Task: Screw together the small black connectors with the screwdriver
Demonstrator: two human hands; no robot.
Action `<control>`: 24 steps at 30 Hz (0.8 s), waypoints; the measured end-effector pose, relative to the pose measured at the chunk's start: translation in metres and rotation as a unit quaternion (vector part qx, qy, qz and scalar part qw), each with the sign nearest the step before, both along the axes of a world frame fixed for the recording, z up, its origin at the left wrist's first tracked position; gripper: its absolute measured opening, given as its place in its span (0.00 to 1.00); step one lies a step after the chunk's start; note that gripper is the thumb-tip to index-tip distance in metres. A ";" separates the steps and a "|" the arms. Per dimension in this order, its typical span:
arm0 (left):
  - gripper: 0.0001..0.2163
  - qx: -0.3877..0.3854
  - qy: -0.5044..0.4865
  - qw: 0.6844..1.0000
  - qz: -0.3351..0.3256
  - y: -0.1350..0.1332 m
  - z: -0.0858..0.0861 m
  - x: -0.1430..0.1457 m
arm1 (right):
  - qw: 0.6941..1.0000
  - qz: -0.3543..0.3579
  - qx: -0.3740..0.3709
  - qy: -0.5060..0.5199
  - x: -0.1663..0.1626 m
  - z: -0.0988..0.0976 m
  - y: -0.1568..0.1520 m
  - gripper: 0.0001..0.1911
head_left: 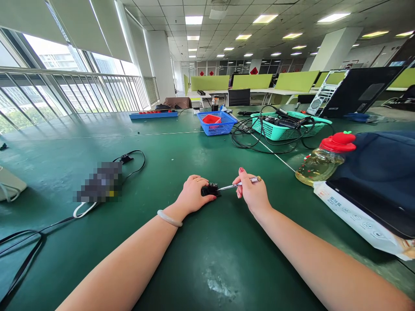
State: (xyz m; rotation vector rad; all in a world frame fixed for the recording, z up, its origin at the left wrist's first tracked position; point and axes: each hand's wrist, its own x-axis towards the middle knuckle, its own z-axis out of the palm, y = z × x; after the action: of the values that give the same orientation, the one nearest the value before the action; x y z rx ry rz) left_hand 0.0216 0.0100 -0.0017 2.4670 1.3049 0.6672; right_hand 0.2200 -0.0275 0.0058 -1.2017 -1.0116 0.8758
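We are working at a wide, dark green worktop (201, 259) that is showing a pale scuff (220, 287) near its front edge. Our left hand (193, 194), with a pale bracelet (169, 218) at the wrist, is resting on the surface, and its fingers are clamped together on a small black part (210, 190). The part is lying on the worktop between our two hands, near the middle of the view. Our right hand (251, 192) is pinching a slim screwdriver (231, 186), fingers closed around its handle, and the metal tip is touching the black part.

A black cable (136, 164) is looping across the green surface to our left. Farther back, a blue basket (216, 123) and a teal basket (285, 125) full of tangled black leads are sitting side by side, and a blue power strip (153, 114) is lying well to their left. To our right, a bottle (322, 164) with a red cap is lying on its side against a white box (353, 216).

Around us a long open office is stretching away. Daylight is coming through tall windows (65, 90) behind a metal railing on the left, ceiling lights (193, 20) are glowing in rows, and green partitions (253, 80) are lining the far desks.
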 end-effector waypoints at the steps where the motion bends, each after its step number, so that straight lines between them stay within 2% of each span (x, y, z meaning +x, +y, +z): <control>1: 0.17 0.001 0.001 1.000 -0.001 0.000 0.000 0.000 | 1.000 -0.004 -0.002 0.005 0.000 0.000 0.001 0.26; 12: 0.17 0.007 -0.014 1.000 -0.019 0.000 -0.001 0.000 | 0.999 -0.031 0.007 0.007 0.002 0.003 0.001 0.27; 24: 0.15 0.014 -0.031 0.998 -0.050 0.000 -0.003 0.001 | 0.999 0.027 0.014 0.040 0.000 0.002 0.004 0.28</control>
State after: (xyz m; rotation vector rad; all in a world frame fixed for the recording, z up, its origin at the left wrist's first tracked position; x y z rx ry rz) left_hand 0.0230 0.0105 -0.0044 2.4927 1.1503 0.7354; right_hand 0.2202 -0.0236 0.0076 -1.1111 -0.9930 0.9411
